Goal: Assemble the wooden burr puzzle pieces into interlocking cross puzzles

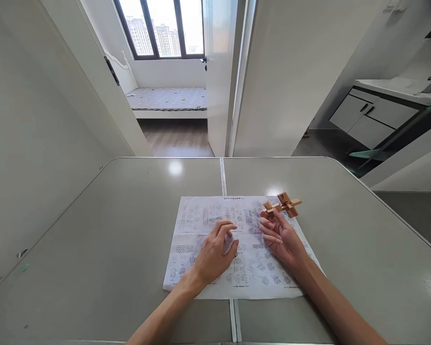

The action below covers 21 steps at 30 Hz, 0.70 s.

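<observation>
A wooden interlocking puzzle point(283, 205) made of crossed sticks sits at the far right corner of a printed instruction sheet point(201, 215). My right hand point(280, 238) lies palm up just in front of the puzzle, fingers spread, with the fingertips close to or just touching its near end. My left hand point(216, 251) rests over the middle of the sheet, fingers loosely curled and apart, holding nothing. The sheet lies flat across the seam of a grey table point(111, 239).
The table's far edge curves at both corners. Beyond it an open doorway shows a wooden floor, a bed and a window point(165, 28). White walls stand on either side. Grey cabinets point(369, 120) are at the right.
</observation>
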Tool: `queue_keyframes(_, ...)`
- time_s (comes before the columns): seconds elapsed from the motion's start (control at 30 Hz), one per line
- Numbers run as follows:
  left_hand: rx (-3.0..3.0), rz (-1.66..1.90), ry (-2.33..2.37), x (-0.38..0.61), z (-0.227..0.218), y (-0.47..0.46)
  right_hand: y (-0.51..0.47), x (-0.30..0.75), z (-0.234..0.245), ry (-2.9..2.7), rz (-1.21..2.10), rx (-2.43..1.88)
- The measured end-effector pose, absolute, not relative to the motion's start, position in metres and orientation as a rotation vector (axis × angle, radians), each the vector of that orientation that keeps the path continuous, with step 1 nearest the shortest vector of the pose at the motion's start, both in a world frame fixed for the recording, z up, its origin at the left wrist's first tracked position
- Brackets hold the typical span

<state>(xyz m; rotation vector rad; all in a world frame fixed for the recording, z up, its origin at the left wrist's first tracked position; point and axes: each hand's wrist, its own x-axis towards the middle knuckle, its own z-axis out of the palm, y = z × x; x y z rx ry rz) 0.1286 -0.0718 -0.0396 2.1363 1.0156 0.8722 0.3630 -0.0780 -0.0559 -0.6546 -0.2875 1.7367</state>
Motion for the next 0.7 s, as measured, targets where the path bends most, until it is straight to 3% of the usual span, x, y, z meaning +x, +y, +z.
queue_keyframes(0.23,2.348,0.659,0.951,0.125,-0.038,-0.075,-0.093,0.343,-0.042,-0.600,1.869,-0.905)
queue_keyframes(0.7,2.616,0.522,0.894,0.123,-0.045,-0.079,-0.099,0.337,-0.044,-1.005,1.814,-0.794)
